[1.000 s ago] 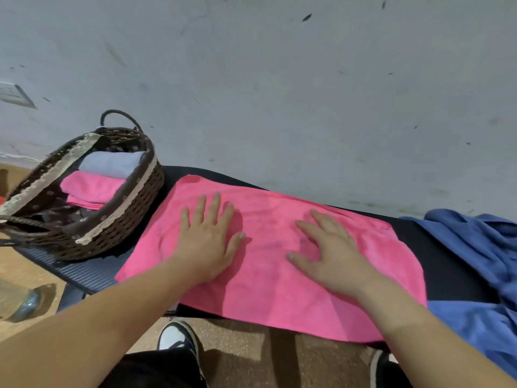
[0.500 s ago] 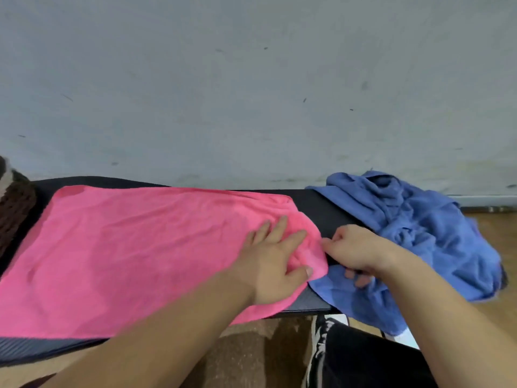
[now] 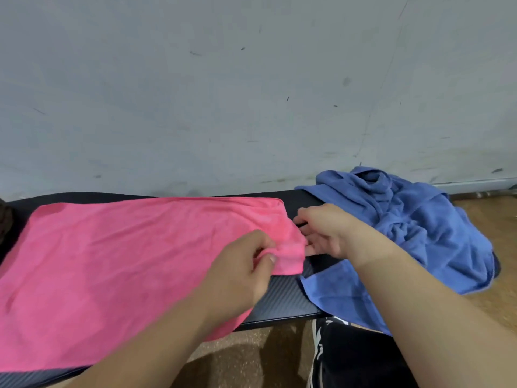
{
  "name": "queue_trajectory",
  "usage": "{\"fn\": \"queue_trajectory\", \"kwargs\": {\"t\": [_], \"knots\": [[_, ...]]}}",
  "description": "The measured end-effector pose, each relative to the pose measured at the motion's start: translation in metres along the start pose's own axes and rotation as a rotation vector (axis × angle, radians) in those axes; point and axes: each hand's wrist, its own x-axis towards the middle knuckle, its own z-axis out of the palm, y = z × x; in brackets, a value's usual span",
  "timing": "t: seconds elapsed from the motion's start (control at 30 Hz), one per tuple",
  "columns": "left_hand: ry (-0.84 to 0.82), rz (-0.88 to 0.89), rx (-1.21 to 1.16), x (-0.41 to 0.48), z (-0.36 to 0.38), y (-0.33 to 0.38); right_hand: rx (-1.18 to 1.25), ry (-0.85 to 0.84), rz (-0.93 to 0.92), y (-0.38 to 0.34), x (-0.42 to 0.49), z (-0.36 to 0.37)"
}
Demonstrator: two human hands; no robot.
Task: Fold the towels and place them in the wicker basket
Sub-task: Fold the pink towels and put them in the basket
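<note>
The pink towel lies spread on the dark bench, reaching away to the left of the left hand, smooth but for faint creases. That hand, flat on the cloth half a second ago, now pinches the towel's right end between thumb and fingers, bunching it. Just beside it, the right hand curls its fingers at the same edge; whether it grips, I cannot tell. Smoothing looks finished and the first fold ready to begin. Right of that hand a crumpled blue towel waits.
</note>
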Motion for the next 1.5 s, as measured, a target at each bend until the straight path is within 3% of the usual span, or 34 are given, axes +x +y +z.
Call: {"fn": "queue_trajectory", "kwargs": {"t": [0.17,0.4,0.5,0.57,0.67,0.77,0.87,0.93,1.03,1.13,1.33,1.5], "knots": [[0.056,-0.293,-0.434,-0.004,-0.026,0.009,0.275,-0.167,0.131,-0.007,0.014,0.020],[0.002,-0.295,-0.520,-0.009,-0.027,0.016,0.406,-0.043,-0.090,-0.020,0.026,0.034],[-0.106,-0.253,-0.320,-0.005,-0.013,0.010,0.385,0.212,-0.306,-0.023,0.027,0.021],[-0.221,-0.170,-0.029,-0.007,-0.002,0.003,0.348,0.342,-0.388,-0.016,0.029,0.009],[-0.169,0.175,0.461,-0.014,0.013,0.003,0.116,0.387,-0.403,0.000,0.031,-0.006],[-0.194,0.324,0.489,-0.021,0.032,0.016,-0.044,0.444,-0.424,0.004,0.028,-0.016],[-0.325,0.286,0.644,-0.025,0.051,0.020,-0.205,0.518,-0.468,0.001,0.022,-0.023],[-0.343,0.258,0.692,-0.021,0.055,0.020,-0.360,0.413,-0.401,0.000,0.016,-0.026],[-0.381,0.222,0.610,-0.014,0.050,0.017,-0.521,0.270,-0.255,0.011,0.011,-0.023],[-0.332,0.231,0.418,-0.015,0.045,0.010,-0.483,0.355,-0.303,0.025,0.019,-0.022],[-0.267,-0.012,0.075,-0.012,0.026,0.024,-0.532,0.361,-0.279,0.022,0.022,-0.016],[-0.317,-0.315,-0.337,-0.016,0.029,0.030,-0.198,0.408,-0.334,0.013,0.025,-0.016]]}}
